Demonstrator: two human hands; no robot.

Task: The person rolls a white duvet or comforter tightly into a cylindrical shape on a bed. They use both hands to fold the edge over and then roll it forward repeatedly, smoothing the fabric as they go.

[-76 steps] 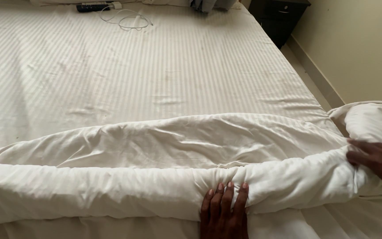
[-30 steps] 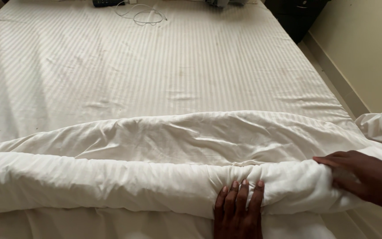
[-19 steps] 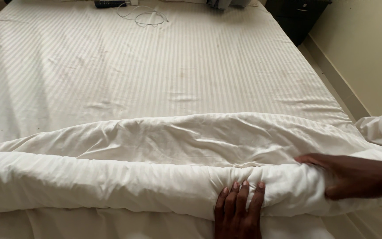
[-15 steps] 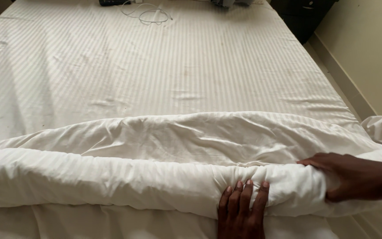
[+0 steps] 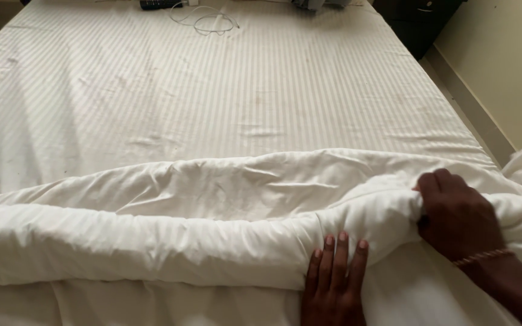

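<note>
A rolled white duvet [image 5: 152,247] lies across the near end of the bed [image 5: 212,96], over its striped sheet. The left hand [image 5: 333,284] presses flat and open against the roll's near side. Just to its right, the right hand [image 5: 454,214] is clenched, gripping a bunched fold of the duvet.

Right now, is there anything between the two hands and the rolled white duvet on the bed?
Nothing visible. The left hand lies flat against the rolled duvet, and the right hand is closed on a bunch of its fabric.
</note>
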